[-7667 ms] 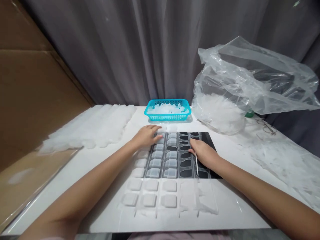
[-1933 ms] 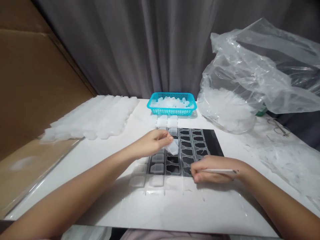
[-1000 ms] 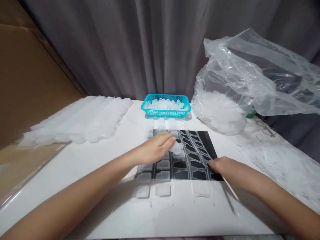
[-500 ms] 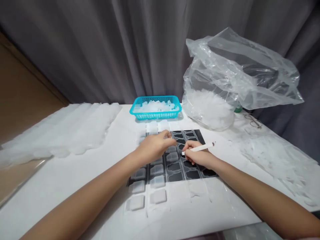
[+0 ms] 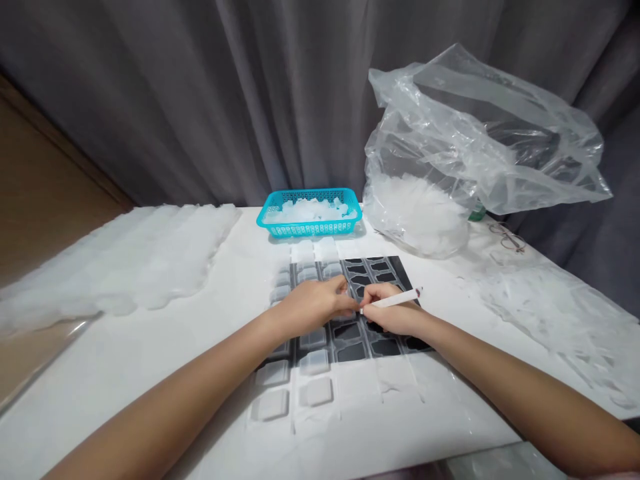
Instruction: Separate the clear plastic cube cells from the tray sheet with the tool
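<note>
A clear plastic blister sheet (image 5: 320,360) with rows of small square pockets lies over a black mat (image 5: 385,267) on the white table. My left hand (image 5: 313,308) rests on the sheet's middle, fingers pinched at a pocket. My right hand (image 5: 393,315) meets it fingertip to fingertip and grips a thin white stick tool (image 5: 393,301) whose tip points at the same pocket. Several pockets on the right side show as open holes over the mat.
A turquoise basket (image 5: 310,215) with clear plastic pieces stands behind the sheet. A big clear plastic bag (image 5: 470,147) with white pieces is at the back right. Stacked blister sheets (image 5: 125,257) lie left; plastic scraps (image 5: 555,313) lie right. Grey curtain behind.
My left hand held a loose clear piece up, then came down onto the sheet. My right hand swung the stick tool from the sheet's near right to meet the left fingertips.
</note>
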### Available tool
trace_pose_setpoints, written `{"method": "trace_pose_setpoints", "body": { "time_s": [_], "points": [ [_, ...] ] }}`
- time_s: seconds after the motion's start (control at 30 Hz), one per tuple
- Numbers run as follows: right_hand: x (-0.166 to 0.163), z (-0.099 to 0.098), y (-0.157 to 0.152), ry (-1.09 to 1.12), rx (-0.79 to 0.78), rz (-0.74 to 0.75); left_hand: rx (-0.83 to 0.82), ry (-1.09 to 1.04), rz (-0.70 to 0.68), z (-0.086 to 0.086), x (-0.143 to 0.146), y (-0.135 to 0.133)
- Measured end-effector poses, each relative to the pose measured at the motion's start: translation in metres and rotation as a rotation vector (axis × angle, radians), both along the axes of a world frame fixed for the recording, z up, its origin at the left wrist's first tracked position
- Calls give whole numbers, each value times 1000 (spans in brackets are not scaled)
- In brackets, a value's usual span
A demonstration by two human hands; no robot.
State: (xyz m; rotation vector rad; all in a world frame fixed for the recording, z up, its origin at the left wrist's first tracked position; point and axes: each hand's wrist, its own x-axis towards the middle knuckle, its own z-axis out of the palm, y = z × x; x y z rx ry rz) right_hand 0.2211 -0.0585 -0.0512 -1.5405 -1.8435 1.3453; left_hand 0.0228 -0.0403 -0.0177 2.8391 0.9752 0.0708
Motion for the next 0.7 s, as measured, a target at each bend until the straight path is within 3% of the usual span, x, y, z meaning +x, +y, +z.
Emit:
{"method": "trace_pose_setpoints", "body": {
  "time_s": [0.1,0.2,0.33,0.4,0.5,0.6,0.7],
  "points": [
    [-1,4,-1,-44,72,22,-40,14,-21,9,1,0],
    [-2,9,-3,-73,84,27,-142,13,-84,29,-13,8],
    [-3,11,-5,-68,109,49,-302,-236,-144,61,-53,28],
    [-3,7,-4,-55,95,49,-268,-443,-68,75,-70,34],
    [-2,1,0,-27,-22,13,-200,-689,166,86,-74,28],
    [-2,0,-1,4,-107,-17,-218,-670,309,87,-54,13],
    [-2,5,-13,20,87,-14,-263,-620,368,83,-33,1]
  ]
}}
